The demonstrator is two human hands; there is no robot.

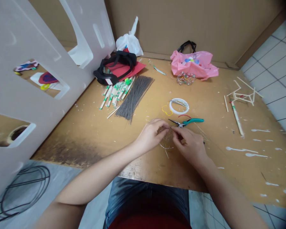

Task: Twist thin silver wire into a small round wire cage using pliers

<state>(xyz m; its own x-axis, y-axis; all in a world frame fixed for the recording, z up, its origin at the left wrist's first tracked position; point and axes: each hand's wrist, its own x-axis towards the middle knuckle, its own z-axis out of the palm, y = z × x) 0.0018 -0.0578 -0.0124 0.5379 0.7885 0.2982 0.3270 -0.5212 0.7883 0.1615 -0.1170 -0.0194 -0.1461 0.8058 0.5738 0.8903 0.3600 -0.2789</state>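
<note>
Over the middle of the wooden table, my left hand (154,133) pinches a thin wire piece (166,147) between thumb and fingers. My right hand (188,142) is beside it, its fingertips closed at the same spot and almost touching the left ones. The wire piece hangs below the fingertips, with a curved part and a loose straight end. What lies right between the fingertips is too small to make out. Just beyond my right hand are teal-handled pliers (193,121), partly hidden by it. Behind them sits a white ring-shaped spool (179,106), with a yellow wire loop (166,111) at its left.
Grey wires (135,97), wrapped chopsticks (116,92) and a black headset strap (114,65) lie at the back left. A pink bag (193,65) and a wire ball (186,78) stand at the back. A stick frame (244,96) is at the right, a white plastic panel (45,38) at the left.
</note>
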